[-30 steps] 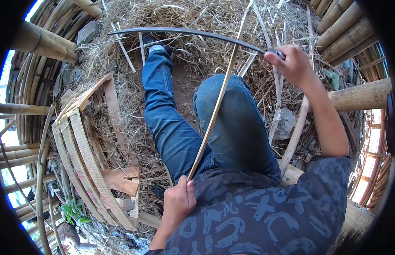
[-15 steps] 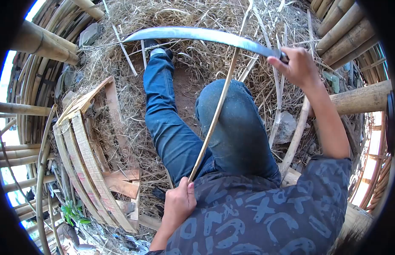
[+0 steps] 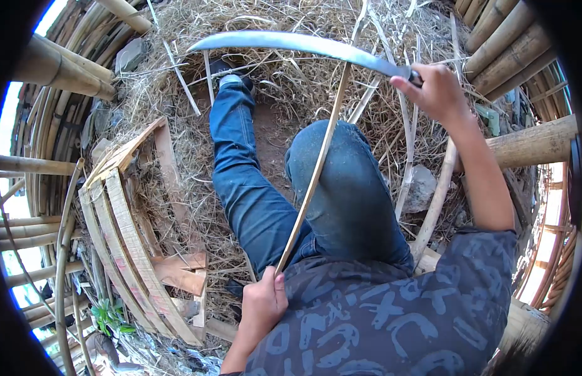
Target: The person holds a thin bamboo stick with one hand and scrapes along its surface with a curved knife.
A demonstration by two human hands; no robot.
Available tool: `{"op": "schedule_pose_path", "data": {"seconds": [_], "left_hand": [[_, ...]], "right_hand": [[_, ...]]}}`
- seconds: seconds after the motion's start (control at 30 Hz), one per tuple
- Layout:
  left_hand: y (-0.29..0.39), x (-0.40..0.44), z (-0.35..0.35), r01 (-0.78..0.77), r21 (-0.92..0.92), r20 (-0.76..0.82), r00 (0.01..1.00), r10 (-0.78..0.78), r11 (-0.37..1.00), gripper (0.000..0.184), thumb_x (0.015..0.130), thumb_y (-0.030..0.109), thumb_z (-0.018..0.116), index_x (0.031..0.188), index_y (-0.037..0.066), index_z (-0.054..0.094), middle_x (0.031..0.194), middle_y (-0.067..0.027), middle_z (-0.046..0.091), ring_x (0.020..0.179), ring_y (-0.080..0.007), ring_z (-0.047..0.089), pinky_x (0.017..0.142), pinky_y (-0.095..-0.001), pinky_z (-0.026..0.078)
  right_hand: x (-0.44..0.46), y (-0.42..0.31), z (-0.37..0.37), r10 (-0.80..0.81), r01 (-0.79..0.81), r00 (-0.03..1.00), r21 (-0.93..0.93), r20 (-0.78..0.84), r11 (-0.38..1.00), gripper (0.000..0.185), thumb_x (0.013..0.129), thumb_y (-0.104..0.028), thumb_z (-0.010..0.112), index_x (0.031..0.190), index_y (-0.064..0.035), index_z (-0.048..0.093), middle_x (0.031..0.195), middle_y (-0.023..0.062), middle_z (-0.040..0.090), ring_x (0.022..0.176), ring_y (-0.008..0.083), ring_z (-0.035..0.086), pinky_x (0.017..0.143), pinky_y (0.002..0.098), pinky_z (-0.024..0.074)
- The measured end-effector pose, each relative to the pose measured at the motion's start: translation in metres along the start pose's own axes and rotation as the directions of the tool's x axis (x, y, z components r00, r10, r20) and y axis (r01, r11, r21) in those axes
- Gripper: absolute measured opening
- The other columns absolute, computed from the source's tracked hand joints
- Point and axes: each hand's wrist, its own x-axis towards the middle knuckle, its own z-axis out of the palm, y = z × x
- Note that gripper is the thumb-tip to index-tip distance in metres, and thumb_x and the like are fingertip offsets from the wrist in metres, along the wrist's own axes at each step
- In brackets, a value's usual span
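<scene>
My right hand (image 3: 436, 94) is closed around the dark handle of a long curved machete (image 3: 284, 42). Its blade points left and crosses the upper part of a bamboo strip (image 3: 320, 160); whether the edge touches the strip I cannot tell. Down at my waist, my left hand (image 3: 264, 297) grips the near end of that strip. From there the strip runs up past my bent knee (image 3: 341, 169) toward the shavings, its far end leaving the view at the top.
A slatted wooden crate (image 3: 131, 244) lies at the left. Dry shavings (image 3: 272, 94) cover the ground, with loose strips (image 3: 407, 138) among them. Bamboo poles (image 3: 535, 143) frame both sides. A grey rock (image 3: 419, 188) sits right of my knee. A green plant (image 3: 109, 315) grows at lower left.
The machete has shifted slightly up and to the right along with my right hand. My left hand and the bamboo strip have barely moved.
</scene>
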Motion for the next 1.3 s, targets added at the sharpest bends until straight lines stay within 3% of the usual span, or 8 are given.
{"op": "schedule_pose_path", "data": {"seconds": [0.13, 0.2, 0.43, 0.7, 0.83, 1.0, 1.07, 1.3], "left_hand": [[0.002, 0.003, 0.0, 0.024, 0.009, 0.006, 1.0, -0.024, 1.0, 0.018, 0.096, 0.012, 0.052, 0.081, 0.003, 0.048, 0.05, -0.0175, 0.049, 0.046, -0.0376, 0.055, 0.042, -0.0455, 0.041], [-0.003, 0.001, 0.0, 0.015, 0.012, 0.004, 1.0, -0.015, 1.0, 0.018, 0.096, 0.012, 0.052, 0.081, 0.003, 0.048, 0.05, -0.0172, 0.049, 0.046, -0.0372, 0.055, 0.042, -0.0454, 0.041], [-0.002, -0.004, -0.002, -0.009, 0.041, -0.002, 1.0, 0.009, 0.999, 0.018, 0.096, 0.012, 0.051, 0.08, 0.003, 0.048, 0.052, -0.0172, 0.051, 0.047, -0.0369, 0.056, 0.043, -0.0452, 0.042], [-0.002, -0.003, -0.002, 0.017, 0.043, 0.008, 1.0, -0.017, 0.999, 0.017, 0.095, 0.012, 0.051, 0.081, 0.004, 0.048, 0.051, -0.0172, 0.05, 0.047, -0.0375, 0.057, 0.043, -0.0462, 0.042], [-0.009, -0.013, 0.001, 0.021, 0.028, -0.012, 1.0, -0.02, 0.999, 0.015, 0.095, 0.012, 0.052, 0.082, 0.003, 0.049, 0.051, -0.0172, 0.05, 0.047, -0.038, 0.056, 0.043, -0.0466, 0.042], [-0.009, -0.015, 0.007, -0.015, 0.014, -0.046, 0.999, 0.015, 1.0, 0.015, 0.094, 0.012, 0.053, 0.082, 0.004, 0.049, 0.051, -0.0181, 0.05, 0.047, -0.0389, 0.056, 0.043, -0.0465, 0.042], [-0.009, -0.012, 0.006, -0.006, 0.027, -0.013, 1.0, 0.006, 1.0, 0.015, 0.094, 0.011, 0.053, 0.082, 0.004, 0.048, 0.052, -0.0183, 0.05, 0.047, -0.0386, 0.056, 0.044, -0.0464, 0.042], [-0.005, -0.006, -0.001, 0.059, 0.041, 0.018, 0.998, -0.06, 0.997, 0.016, 0.095, 0.01, 0.052, 0.081, 0.003, 0.048, 0.053, -0.0189, 0.05, 0.049, -0.0392, 0.056, 0.045, -0.0471, 0.041]], "right_hand": [[-0.012, -0.031, -0.003, -0.112, 0.115, 0.991, 0.038, -0.072, 0.993, 0.078, 0.082, -0.084, 0.035, 0.055, -0.0122, 0.048, 0.043, -0.0039, 0.043, 0.037, 0.0091, 0.046, 0.034, 0.0225, 0.0338], [-0.011, -0.028, 0.0, -0.394, 0.388, 0.9, -0.066, -0.185, 0.919, 0.078, 0.08, -0.086, 0.034, 0.054, -0.0127, 0.045, 0.043, -0.004, 0.043, 0.037, 0.0088, 0.046, 0.033, 0.0228, 0.0332], [0.002, 0.028, 0.007, -0.012, 0.018, 0.996, 0.065, -0.089, 0.998, 0.074, 0.086, -0.077, 0.039, 0.061, -0.0096, 0.054, 0.045, -0.0049, 0.042, 0.037, 0.0078, 0.043, 0.033, 0.0224, 0.0303], [-0.003, -0.028, -0.004, -0.425, 0.407, 0.89, -0.133, -0.165, 0.904, 0.077, 0.078, -0.085, 0.04, 0.055, -0.0127, 0.051, 0.043, -0.0036, 0.043, 0.037, 0.0107, 0.046, 0.037, 0.0273, 0.0383], [0.017, 0.026, 0.009, -0.047, 0.051, 0.988, 0.024, -0.144, 0.998, 0.078, 0.079, -0.083, 0.044, 0.059, -0.0093, 0.057, 0.046, 0.0032, 0.049, 0.04, 0.0157, 0.052, 0.041, 0.03, 0.0424], [0.016, 0.038, 0.006, 0.065, -0.076, 0.972, -0.039, -0.228, 0.996, 0.075, 0.083, -0.079, 0.043, 0.061, -0.009, 0.059, 0.053, 0.0007, 0.055, 0.041, 0.0102, 0.051, 0.039, 0.0281, 0.0412], [0.006, 0.012, -0.005, 0.065, -0.069, 0.997, 0.148, 0.035, 0.987, 0.075, 0.083, -0.079, 0.044, 0.06, -0.0089, 0.058, 0.053, 0.0017, 0.055, 0.042, 0.0099, 0.052, 0.037, 0.0272, 0.0396], [-0.017, -0.082, -0.013, -0.388, 0.387, 0.921, -0.026, -0.032, 0.922, 0.076, 0.076, -0.082, 0.05, 0.052, -0.0093, 0.052, 0.043, 0.0043, 0.05, 0.04, 0.0189, 0.056, 0.04, 0.0323, 0.0444]]}}
